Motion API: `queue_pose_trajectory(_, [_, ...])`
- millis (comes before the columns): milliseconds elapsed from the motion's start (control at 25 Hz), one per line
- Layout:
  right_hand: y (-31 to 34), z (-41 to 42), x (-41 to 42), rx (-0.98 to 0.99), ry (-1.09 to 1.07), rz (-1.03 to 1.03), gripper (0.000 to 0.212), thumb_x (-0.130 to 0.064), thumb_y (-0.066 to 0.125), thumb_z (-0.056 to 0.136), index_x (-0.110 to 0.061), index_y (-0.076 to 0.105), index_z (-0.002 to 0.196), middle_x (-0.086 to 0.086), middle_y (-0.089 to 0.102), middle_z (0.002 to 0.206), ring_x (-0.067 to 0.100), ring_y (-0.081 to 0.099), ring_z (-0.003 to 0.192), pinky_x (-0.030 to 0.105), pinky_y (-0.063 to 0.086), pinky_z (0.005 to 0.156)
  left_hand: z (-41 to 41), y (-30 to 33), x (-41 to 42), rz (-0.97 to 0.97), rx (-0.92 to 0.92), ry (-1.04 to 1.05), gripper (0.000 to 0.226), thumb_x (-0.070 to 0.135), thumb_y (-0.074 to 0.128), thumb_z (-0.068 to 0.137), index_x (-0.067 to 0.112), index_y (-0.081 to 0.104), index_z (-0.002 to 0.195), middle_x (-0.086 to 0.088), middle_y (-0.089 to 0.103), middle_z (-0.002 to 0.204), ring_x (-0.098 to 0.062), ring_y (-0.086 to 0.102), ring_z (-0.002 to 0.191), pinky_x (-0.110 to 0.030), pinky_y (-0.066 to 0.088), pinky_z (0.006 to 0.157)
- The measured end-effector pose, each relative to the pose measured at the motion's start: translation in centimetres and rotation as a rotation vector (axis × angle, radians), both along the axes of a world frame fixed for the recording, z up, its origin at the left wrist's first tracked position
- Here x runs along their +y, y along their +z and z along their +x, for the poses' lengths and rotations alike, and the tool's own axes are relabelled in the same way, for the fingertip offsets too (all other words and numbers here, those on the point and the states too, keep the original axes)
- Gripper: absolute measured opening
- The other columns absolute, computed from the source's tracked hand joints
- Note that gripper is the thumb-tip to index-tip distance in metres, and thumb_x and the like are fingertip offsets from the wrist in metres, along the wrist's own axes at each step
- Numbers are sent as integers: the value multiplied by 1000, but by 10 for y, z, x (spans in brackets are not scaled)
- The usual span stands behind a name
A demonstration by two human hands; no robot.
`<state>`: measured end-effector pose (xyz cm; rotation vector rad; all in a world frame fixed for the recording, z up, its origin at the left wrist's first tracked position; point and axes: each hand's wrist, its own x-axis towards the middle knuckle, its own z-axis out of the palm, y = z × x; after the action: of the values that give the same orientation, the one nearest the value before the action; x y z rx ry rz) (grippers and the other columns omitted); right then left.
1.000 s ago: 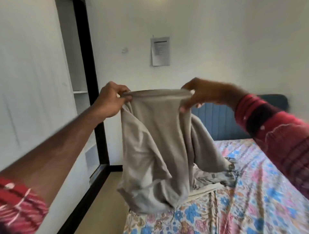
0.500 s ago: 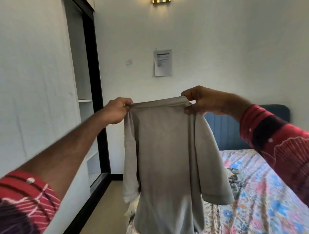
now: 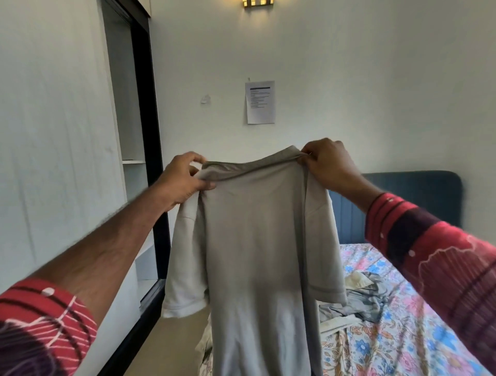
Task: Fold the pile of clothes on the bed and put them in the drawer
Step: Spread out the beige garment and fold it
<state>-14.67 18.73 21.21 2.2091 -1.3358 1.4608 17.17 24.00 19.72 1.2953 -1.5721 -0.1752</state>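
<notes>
Grey shirt held up in the air above the bed, left hand pinching one shoulder, right hand pinching the other, more clothes crumpled on the bed

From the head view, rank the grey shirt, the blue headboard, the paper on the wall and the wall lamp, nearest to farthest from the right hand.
1. grey shirt, held in the right hand
2. blue headboard, just right, below
3. paper on the wall, up-left
4. wall lamp, top edge
</notes>
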Motion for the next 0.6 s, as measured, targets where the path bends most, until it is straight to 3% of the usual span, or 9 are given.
queue_pose_trajectory(80, [-15,4,-1,-247,83,-32,18,-26,56,102,-24,73,107,0,69,86,17,62,83,29,45,74,7,-4,-3,-84,-276,176,10,10,81,84,14,74,89,-4,71,80,-19,66,78,-24,45,67])
queue_pose_trajectory(160, [-19,-2,1,-356,209,-28,15,-31,58,102,-26,72,97,-8,62,70,4,54,65,20,39,61,14,-10,-7,-89,-270,201,18,11,71,93,12,69,75,-2,60,66,-17,54,67,-23,35,58])
queue_pose_trajectory(240, [-14,-18,-4,-120,132,-8,19,-34,61,100,-22,73,91,0,63,68,14,54,67,21,38,62,20,-11,-9,3,29,84,21,15,60,101,10,67,82,-9,54,73,-19,48,70,-25,36,60])
queue_pose_trajectory(320, [-9,-33,-14,197,-56,73,22,-29,58,102,-16,76,101,10,72,91,29,62,91,30,43,78,13,-11,-12,56,276,-25,23,19,51,105,15,66,89,-11,54,84,-22,49,76,-29,40,65])
queue_pose_trajectory(360, [-12,-37,-20,246,-129,119,22,-24,56,103,-15,75,108,13,73,105,35,61,103,35,45,84,7,-12,-15,34,296,-38,24,18,51,105,15,65,86,-12,55,85,-22,50,77,-30,41,66])
queue_pose_trajectory(400, [-17,-38,-25,205,-173,143,24,-17,53,102,-15,74,113,15,71,113,39,60,109,38,45,87,0,-13,-18,-8,266,-38,23,18,55,104,15,64,83,-13,57,84,-21,52,75,-29,42,65])
queue_pose_trajectory(480, [-31,-33,-27,-90,-142,127,30,-9,48,98,-16,72,115,15,69,114,39,60,109,36,45,87,-7,-12,-16,-48,111,-25,11,19,69,97,14,69,87,-10,64,79,-16,57,67,-27,45,62])
queue_pose_trajectory(560, [-38,-41,-31,-394,69,162,22,-11,54,98,-19,74,103,6,69,99,26,62,98,32,45,82,4,-6,-12,-6,-115,-1,11,21,78,90,13,74,84,-4,66,72,-14,55,64,-28,42,63])
queue_pose_trajectory(600, [-38,-51,-35,-439,222,251,14,-14,61,97,-17,73,94,2,68,89,19,62,87,30,45,78,11,-3,-10,23,-214,26,13,21,80,88,13,76,80,-2,66,70,-14,55,65,-29,41,65])
